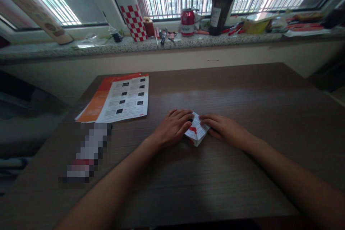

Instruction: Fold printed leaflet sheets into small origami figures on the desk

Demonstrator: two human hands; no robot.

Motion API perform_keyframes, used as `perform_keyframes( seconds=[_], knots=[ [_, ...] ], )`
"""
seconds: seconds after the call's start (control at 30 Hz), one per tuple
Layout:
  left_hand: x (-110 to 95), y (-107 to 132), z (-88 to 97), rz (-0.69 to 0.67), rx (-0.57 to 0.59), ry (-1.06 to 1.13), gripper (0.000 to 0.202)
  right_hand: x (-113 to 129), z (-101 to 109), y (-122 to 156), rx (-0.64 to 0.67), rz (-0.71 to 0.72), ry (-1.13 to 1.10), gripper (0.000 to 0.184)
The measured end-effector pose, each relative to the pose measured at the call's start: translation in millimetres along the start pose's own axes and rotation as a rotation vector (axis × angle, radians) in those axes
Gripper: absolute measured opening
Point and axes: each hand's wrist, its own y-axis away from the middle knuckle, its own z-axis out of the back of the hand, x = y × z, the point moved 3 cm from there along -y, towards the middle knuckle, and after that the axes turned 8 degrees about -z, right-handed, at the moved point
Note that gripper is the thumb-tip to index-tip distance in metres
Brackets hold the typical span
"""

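A small folded piece of printed paper (196, 133), white with red marks, lies on the dark wooden table (242, 93) in front of me. My left hand (174, 126) rests on its left side, fingers pressed flat on the paper. My right hand (222, 128) presses on its right side, fingers together on the fold. Part of the paper is hidden under both hands.
A stack of orange and white printed leaflets (120, 99) lies at the table's left. A blurred-out object (87, 152) sits below it. The window sill (81, 48) behind holds a checkered bottle (132, 14), a red can (188, 22), a dark cup (219, 14), pens and papers.
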Motion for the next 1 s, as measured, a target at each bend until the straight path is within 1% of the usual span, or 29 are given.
perform_keyframes(
  seconds=[0.13, 0.33, 0.43, 0.63, 0.73, 0.8, 0.9, 1.0],
  knots=[
    [3, 2, -1.5, 0.01, -0.016, -0.026, 0.06, 2, -1, -2, 0.005, 0.024, 0.022, 0.03],
    [4, 3, -0.7, 0.008, -0.03, -0.013, 0.059, 1, -4, -4, 0.029, -0.002, -0.003, 0.04],
    [3, 2, -0.1, 0.009, -0.035, -0.01, 0.058, 0, -5, -5, 0.048, 0.0, 0.032, 0.04],
    [3, 3, -1.5, 0.005, -0.012, -0.034, 0.055, 1, -6, -6, 0.021, 0.002, 0.058, 0.041],
    [-1, 6, 1.6, -0.01, -0.022, -0.073, 0.051, 0, -6, -5, 0.017, -0.001, 0.058, 0.041],
    [-6, 9, 6.3, -0.032, -0.047, -0.078, 0.047, -1, -7, -4, 0.016, 0.003, 0.067, 0.039],
    [-14, 15, 13.9, -0.075, -0.087, -0.015, 0.04, -2, -7, -3, 0.012, 0.008, 0.064, 0.039],
    [-19, 19, 16.7, -0.13, -0.059, 0.048, 0.041, -3, -7, -2, 0.012, 0.001, 0.042, 0.042]
  ],
)
